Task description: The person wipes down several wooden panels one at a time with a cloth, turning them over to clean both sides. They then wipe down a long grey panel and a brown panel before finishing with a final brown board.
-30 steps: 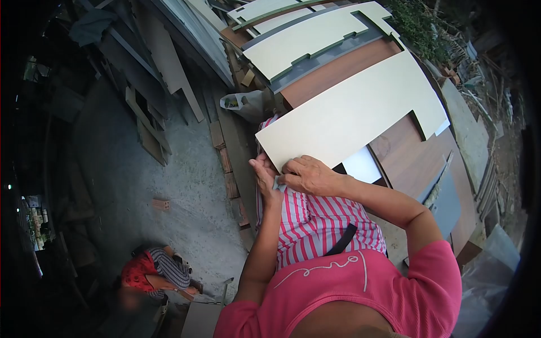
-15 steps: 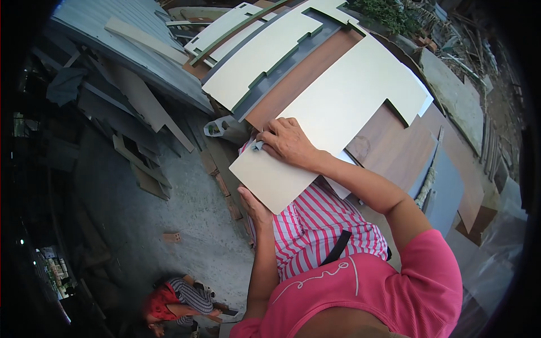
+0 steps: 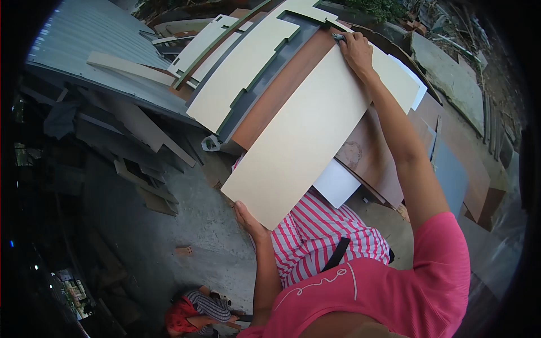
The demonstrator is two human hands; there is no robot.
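A long cream-coloured board (image 3: 304,124) slopes from my lap up onto a stack of other boards. My left hand (image 3: 252,222) grips its near corner, thumb along the end edge and the other fingers hidden underneath. Toward the far end, my right hand (image 3: 358,53) presses a small wadded grey-blue cloth (image 3: 338,37) near the board's left edge. The right arm is stretched out across the board's right side and covers part of it.
Cream boards with notched edges (image 3: 242,73) and a brown board (image 3: 287,90) lie to the left. Brown wood sheets (image 3: 377,146) and a white sheet (image 3: 337,183) are at right. Corrugated metal (image 3: 84,50) stands upper left. Another person (image 3: 194,312) is low on the concrete floor.
My right hand has slid with the cloth from the board's near end up to its far part, the arm now extended. My left hand still holds the near corner. The view has shifted slightly.
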